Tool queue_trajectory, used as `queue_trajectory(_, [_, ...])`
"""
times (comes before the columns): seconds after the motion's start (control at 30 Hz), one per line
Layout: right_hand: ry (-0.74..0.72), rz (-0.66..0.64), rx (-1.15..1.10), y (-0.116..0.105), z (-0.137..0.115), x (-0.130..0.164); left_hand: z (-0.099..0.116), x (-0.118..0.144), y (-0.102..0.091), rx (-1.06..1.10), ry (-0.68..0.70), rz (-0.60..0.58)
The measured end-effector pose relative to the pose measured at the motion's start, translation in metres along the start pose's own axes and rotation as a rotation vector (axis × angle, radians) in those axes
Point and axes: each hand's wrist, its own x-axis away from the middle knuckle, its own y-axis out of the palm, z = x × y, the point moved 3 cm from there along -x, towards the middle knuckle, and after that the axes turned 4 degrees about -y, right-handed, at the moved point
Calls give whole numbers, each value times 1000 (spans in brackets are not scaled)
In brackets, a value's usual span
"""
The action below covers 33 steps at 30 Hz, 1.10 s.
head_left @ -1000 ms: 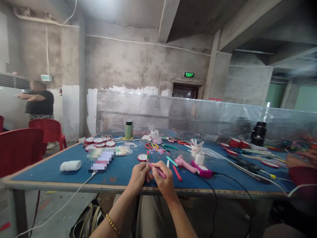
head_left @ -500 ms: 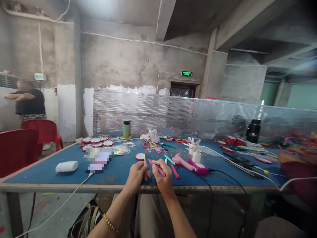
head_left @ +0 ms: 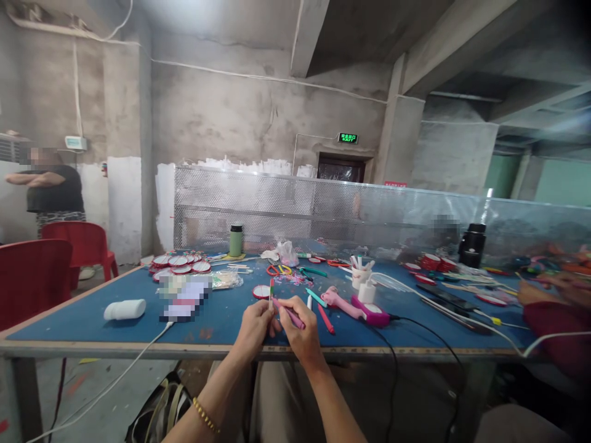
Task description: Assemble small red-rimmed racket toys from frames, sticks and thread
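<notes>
- Holding a pink pen (head_left: 295,320) at the bottom middle, the right hand (head_left: 303,329) has its fingers closed around it, like for writing.
- The pink pen looks light, hard and smooth, so it may slip a little; its thick middle seems best to hold.
- Just left of it, the left hand (head_left: 255,323) pinches a thin striped strip (head_left: 271,289) that stands up near the middle of the frame.
- The striped strip looks light and may bend or snap, so a soft pinch low down seems right.
- Fingers hide the strip's bottom, and the pen's tip is too tiny to see well. I cannot tell if they touch.
- Behind the striped strip lies a round white piece (head_left: 261,291) with a red rim.
- At the right edge, another person's sleeve (head_left: 551,323) is cut off.
- Farthest back, shapes behind the mesh screen (head_left: 369,212) are hard to make out.
</notes>
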Motion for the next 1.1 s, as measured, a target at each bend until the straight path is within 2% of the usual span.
queue_trajectory(0.2, [9, 59, 65, -1, 2, 0, -2, 0, 1, 24, -28, -18])
queue_trajectory(0.4, [-23, 4, 49, 2, 2, 1, 1, 1, 1, 13, 3, -6])
queue_trajectory(0.57, [15, 86, 109, -1, 4, 3, 0, 0, 0, 31, -36, -15])
queue_trajectory(0.9, [28, 74, 38, -2, -1, 0, -2, -1, 2, 26, -22, -9])
queue_trajectory(1.1, [23, 16, 26, 0, -1, 0, 0, 0, 4, 39, -3, -8])
